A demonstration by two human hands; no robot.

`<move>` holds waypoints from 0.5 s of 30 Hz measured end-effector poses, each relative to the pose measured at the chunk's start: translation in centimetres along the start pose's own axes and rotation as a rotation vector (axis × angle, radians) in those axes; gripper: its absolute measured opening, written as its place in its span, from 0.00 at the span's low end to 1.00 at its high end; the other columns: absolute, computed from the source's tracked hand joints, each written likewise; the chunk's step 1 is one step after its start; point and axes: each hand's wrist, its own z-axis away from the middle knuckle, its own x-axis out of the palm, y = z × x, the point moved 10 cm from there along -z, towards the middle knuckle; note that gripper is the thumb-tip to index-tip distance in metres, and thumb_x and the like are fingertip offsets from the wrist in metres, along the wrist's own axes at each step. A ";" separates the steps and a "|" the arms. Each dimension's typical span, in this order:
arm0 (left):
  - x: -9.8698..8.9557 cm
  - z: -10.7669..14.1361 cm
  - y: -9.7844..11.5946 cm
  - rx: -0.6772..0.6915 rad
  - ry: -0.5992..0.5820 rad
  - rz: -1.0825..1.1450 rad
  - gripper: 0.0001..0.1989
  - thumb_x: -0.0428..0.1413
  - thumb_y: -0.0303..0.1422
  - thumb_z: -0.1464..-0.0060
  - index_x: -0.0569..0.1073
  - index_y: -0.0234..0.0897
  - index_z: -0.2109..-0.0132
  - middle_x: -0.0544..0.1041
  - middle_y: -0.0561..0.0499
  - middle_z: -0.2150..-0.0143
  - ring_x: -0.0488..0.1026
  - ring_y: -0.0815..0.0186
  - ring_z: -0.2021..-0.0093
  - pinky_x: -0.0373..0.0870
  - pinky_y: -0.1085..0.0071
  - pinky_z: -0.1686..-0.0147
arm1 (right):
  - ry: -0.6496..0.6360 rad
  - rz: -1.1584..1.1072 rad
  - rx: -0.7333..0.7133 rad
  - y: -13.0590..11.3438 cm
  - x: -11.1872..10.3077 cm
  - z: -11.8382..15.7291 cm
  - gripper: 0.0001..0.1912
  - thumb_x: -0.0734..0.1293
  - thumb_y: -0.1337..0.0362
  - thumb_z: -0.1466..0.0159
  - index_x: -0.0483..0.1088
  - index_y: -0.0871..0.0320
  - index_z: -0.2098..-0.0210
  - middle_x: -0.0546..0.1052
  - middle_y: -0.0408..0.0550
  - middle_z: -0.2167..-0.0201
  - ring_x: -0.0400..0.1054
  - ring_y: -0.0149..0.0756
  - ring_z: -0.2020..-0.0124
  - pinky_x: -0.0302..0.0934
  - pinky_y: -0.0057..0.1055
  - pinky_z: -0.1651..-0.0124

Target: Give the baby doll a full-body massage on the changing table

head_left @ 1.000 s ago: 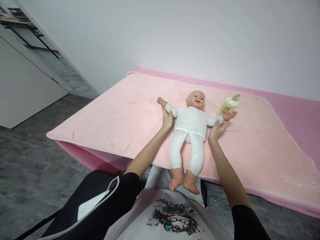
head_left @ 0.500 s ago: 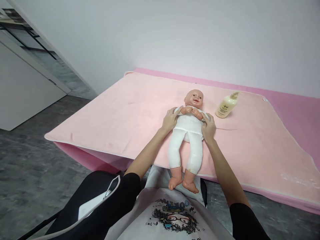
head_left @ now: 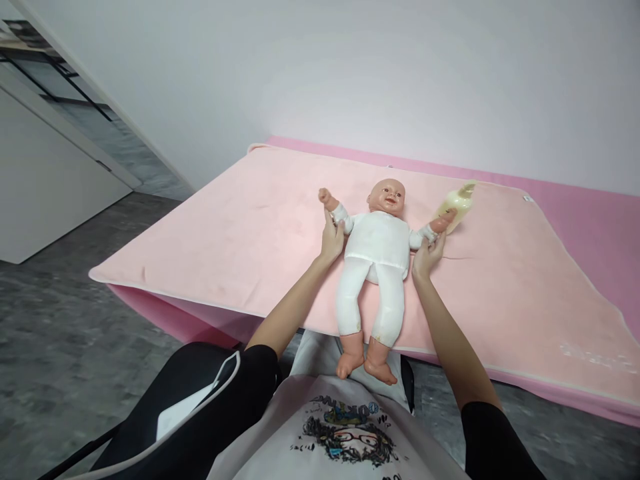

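Note:
A baby doll (head_left: 381, 237) with a white cloth body lies face up, its head away from me and its feet over the front edge of the pink blanket (head_left: 240, 227). My left hand (head_left: 332, 240) is closed around the doll's arm on the left, holding it out to the side. On the other side my right hand (head_left: 429, 255) grips the other arm, also stretched outward. Behind that doll hand stands a pale yellow pump bottle (head_left: 459, 202), partly covered by it. Some of my fingers are hidden behind the doll's arms.
The blanket covers a pink table (head_left: 595, 230) set against a white wall (head_left: 400, 80). At lower left, a white device (head_left: 183, 408) with a cable rests near my arm on a black surface. A white door panel (head_left: 50, 180) stands at far left.
Both doll arms, bent over the chest before, are now spread out to the sides. My left hand moved a little left and my right hand a little right with them.

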 end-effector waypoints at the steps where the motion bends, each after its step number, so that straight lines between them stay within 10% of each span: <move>1: 0.5 0.1 0.7 0.055 -0.057 -0.087 0.34 0.42 0.40 0.41 0.37 0.37 0.33 0.66 0.40 0.44 0.65 0.60 0.48 0.62 0.63 0.48 | -0.042 0.054 -0.048 -0.7 0.4 0.2 0.29 0.56 0.69 0.43 0.58 0.59 0.41 0.67 0.52 0.46 0.62 0.35 0.45 0.56 0.36 0.43; 7: 3.1 1.4 3.7 0.312 -0.281 -0.469 0.24 0.40 0.34 0.40 0.57 0.44 0.37 0.63 0.44 0.43 0.59 0.60 0.45 0.60 0.62 0.46 | -0.330 0.399 -0.281 -3.4 3.3 1.9 0.27 0.53 0.76 0.46 0.72 0.52 0.53 0.70 0.47 0.51 0.64 0.33 0.48 0.59 0.33 0.45; 15: 2.9 0.7 2.3 0.234 -0.274 -0.349 0.27 0.40 0.39 0.40 0.51 0.41 0.35 0.63 0.42 0.43 0.59 0.57 0.44 0.57 0.57 0.44 | -0.283 0.366 -0.203 -3.3 2.9 1.5 0.27 0.54 0.72 0.44 0.66 0.54 0.47 0.70 0.49 0.49 0.62 0.34 0.46 0.57 0.35 0.43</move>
